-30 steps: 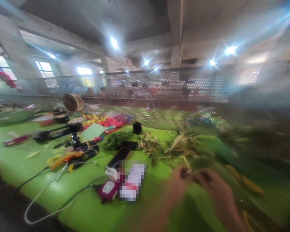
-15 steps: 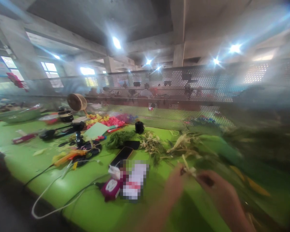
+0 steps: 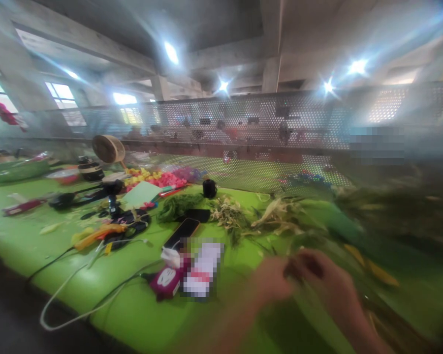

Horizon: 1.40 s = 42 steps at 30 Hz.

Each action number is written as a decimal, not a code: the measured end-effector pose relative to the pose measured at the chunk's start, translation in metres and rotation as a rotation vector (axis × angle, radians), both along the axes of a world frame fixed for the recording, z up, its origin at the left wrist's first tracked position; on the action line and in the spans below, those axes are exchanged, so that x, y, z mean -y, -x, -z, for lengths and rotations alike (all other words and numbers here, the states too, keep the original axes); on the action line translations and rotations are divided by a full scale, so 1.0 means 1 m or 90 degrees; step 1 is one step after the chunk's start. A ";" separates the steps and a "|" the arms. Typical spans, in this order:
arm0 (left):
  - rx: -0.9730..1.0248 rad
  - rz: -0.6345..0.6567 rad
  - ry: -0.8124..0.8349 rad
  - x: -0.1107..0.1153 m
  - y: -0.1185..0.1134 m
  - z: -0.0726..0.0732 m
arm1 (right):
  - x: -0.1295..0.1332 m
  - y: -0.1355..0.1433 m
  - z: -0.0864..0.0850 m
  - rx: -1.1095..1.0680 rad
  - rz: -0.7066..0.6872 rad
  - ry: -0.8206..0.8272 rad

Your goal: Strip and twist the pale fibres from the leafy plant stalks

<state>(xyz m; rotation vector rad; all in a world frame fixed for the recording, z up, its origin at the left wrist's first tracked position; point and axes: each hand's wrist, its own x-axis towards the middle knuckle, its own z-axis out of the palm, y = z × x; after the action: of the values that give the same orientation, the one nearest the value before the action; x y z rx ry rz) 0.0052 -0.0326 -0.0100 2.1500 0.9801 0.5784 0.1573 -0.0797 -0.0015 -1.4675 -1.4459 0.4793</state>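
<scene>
My left hand (image 3: 275,280) and my right hand (image 3: 332,282) meet above the right part of the green table, fingers pinched together and blurred. A pale green, leaf-like strip (image 3: 315,307) hangs below the fingers, apparently part of a pale artificial flower piece held between both hands. The fingers cover the rest of it. Beyond the hands lie pale dried-looking stems (image 3: 276,216) and a bunch of small cream artificial flowers (image 3: 227,214). Yellow leaf-like pieces (image 3: 382,273) lie to the right of my right hand.
A phone (image 3: 180,233), a blurred-out white-screened device (image 3: 203,270) and a purple tissue pack (image 3: 168,280) lie to the left. Farther left are an orange glue gun (image 3: 99,236) with cables, a fan (image 3: 109,149) and pink and yellow petals (image 3: 162,179). A perforated metal partition (image 3: 243,128) stands behind.
The cream flower piece seen between my fingertips is now covered by my fingers, and a pale green strip shows below. My hands have drawn closer together. The view has shifted slightly.
</scene>
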 end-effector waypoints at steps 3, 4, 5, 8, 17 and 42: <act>0.121 0.003 0.054 0.000 -0.002 0.008 | -0.001 -0.002 -0.002 -0.076 0.040 -0.016; 0.160 0.012 0.085 -0.001 -0.003 0.010 | -0.002 -0.003 -0.002 -0.092 0.048 -0.017; 0.193 0.020 0.118 -0.001 -0.004 0.012 | -0.002 -0.004 -0.003 -0.103 0.053 -0.017; 0.266 0.026 0.203 -0.004 -0.007 0.012 | -0.001 -0.004 -0.005 -0.135 0.018 0.016; 0.291 0.059 0.333 -0.007 0.000 0.005 | 0.001 -0.004 -0.003 -0.249 -0.078 0.025; -0.061 -0.033 0.014 0.002 0.012 -0.013 | -0.010 -0.018 0.012 0.152 -0.158 0.034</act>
<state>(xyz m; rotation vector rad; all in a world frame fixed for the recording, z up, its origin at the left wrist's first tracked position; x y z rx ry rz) -0.0071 -0.0347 0.0026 2.1556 1.0921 0.4907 0.1749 -0.0702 -0.0138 -1.4306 -1.8312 0.5097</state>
